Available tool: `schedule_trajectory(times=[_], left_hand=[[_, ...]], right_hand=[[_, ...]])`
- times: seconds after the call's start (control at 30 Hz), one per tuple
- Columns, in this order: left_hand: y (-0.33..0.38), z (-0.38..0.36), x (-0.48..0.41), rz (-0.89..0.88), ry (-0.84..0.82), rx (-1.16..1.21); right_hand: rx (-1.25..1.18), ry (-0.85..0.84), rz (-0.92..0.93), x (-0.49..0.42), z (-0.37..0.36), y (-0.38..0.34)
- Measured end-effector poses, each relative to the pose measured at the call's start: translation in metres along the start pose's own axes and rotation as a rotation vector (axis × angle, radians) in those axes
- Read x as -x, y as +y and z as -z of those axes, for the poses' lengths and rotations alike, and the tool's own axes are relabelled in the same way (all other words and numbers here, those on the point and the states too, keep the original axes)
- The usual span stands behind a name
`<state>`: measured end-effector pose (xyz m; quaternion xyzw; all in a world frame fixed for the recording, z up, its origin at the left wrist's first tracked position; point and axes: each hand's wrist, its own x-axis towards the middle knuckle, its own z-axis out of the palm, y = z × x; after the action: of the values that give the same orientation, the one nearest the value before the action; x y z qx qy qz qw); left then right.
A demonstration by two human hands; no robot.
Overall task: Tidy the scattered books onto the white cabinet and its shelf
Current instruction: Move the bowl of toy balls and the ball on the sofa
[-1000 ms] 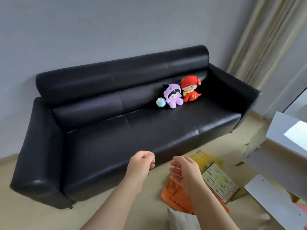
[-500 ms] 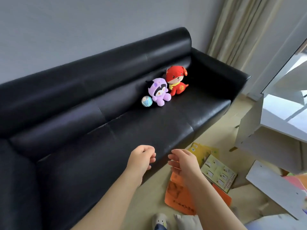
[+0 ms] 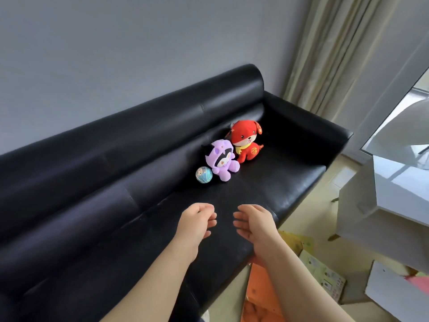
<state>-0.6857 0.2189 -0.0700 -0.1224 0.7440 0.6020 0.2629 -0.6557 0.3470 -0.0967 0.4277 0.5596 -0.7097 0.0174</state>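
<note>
Holds left hand (image 3: 197, 221) and right hand (image 3: 255, 223) out empty above the black sofa (image 3: 111, 205) seat, fingers loosely curled on nothing, probably poised to drop toward the floor beside the white cabinet (image 3: 399, 187), where an orange book (image 3: 256, 289), a yellow book (image 3: 295, 242) and a pale illustrated booklet (image 3: 322, 275) lie scattered. Hides much of the orange book behind the right forearm, crops the cabinet at the frame edge, and gives no clear sight of its shelf.

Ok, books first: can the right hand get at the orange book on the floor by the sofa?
Probably yes. The right hand holds nothing and hangs over the sofa edge; the orange book lies on the floor just under that forearm, nothing seen on its visible part.
</note>
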Motion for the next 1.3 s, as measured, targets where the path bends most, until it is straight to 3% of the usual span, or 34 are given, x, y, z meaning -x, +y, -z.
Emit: schedule_trajectory(times=[0.2,0.53,0.93,1.13,1.3], left_hand=[[0.049,0.027,-0.062,-0.109,-0.03,-0.108],[0.094,0.008,-0.148,-0.108,-0.098,-0.098],[0.153,-0.055,-0.314,-0.005,0.019,-0.175],[0.146,-0.073,-0.406,0.047,0.084,-0.461],[0.142,-0.078,-0.459,-0.092,0.047,-0.737]], right_hand=[[-0.073,0.038,0.045,-0.034,-0.037,-0.045],[-0.106,0.063,0.034,-0.098,-0.051,-0.084],[-0.023,0.039,-0.063,-0.269,-0.043,-0.172],[0.151,-0.019,-0.136,-0.378,-0.059,-0.187],[0.287,-0.048,-0.138,-0.454,-0.083,-0.196]])
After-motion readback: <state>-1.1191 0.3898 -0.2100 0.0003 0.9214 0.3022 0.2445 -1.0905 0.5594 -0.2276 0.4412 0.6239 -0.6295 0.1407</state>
